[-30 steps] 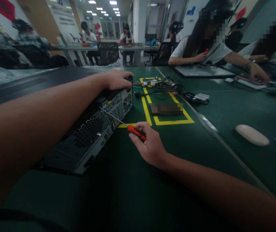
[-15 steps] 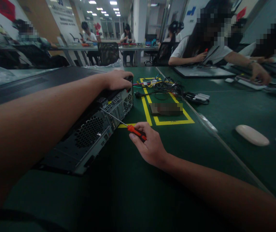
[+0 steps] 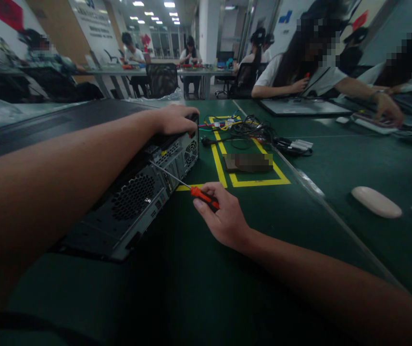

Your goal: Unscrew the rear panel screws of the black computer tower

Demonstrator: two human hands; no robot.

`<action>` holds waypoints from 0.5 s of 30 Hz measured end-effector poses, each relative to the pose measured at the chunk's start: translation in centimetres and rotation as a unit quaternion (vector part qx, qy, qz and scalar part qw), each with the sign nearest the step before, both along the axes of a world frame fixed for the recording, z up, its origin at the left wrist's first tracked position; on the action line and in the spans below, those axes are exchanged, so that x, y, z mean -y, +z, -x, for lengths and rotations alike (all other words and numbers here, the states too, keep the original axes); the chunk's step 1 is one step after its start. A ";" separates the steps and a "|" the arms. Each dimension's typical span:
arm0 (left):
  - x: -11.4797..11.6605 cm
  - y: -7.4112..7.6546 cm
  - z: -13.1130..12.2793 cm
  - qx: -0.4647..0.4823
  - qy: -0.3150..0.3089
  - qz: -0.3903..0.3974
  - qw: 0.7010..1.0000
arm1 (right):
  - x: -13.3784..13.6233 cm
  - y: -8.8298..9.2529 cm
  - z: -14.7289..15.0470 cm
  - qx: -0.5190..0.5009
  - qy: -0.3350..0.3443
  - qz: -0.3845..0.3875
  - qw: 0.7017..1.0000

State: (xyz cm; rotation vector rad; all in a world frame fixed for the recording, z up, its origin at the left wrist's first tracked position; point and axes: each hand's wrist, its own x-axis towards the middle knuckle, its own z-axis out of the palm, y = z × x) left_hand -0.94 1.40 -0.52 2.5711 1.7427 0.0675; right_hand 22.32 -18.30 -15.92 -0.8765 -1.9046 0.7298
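A black desktop computer case (image 3: 133,197) lies on its side at the left, with its grey metal rear panel facing me. Vent holes, ports and a round fan grille show on that panel. My left hand (image 3: 177,119) lies over the far top edge of the case, its fingers bent round the corner and partly hidden. In my right hand (image 3: 227,218) is a screwdriver (image 3: 206,197) with an orange and black handle. Its thin shaft points up and left, and the tip meets the rear panel near its upper edge; what lies under the tip is too small to make out.
Tangled cables (image 3: 252,129) lie beyond the screwdriver, near yellow tape (image 3: 259,182) on the green table (image 3: 281,230). A blurred-out flat object (image 3: 248,163) sits inside the tape. A pale oval mouse (image 3: 376,202) is at right. Co-workers sit across the table.
Both hands, the screwdriver and the computer case look the same as before. A co-worker in the back right has shifted slightly.
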 end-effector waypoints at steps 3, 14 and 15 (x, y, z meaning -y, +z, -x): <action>0.0 0.0 0.0 0.000 -0.003 -0.002 1.000 | 0.0 0.1 0.0 0.004 0.000 0.003 1.000; 0.5 0.2 -0.2 -0.011 -0.005 -0.002 1.000 | 0.1 0.1 0.0 0.012 -0.007 -0.006 1.000; 0.5 0.2 -0.2 -0.012 -0.003 -0.001 1.000 | 0.1 0.2 0.0 0.012 -0.008 -0.006 1.000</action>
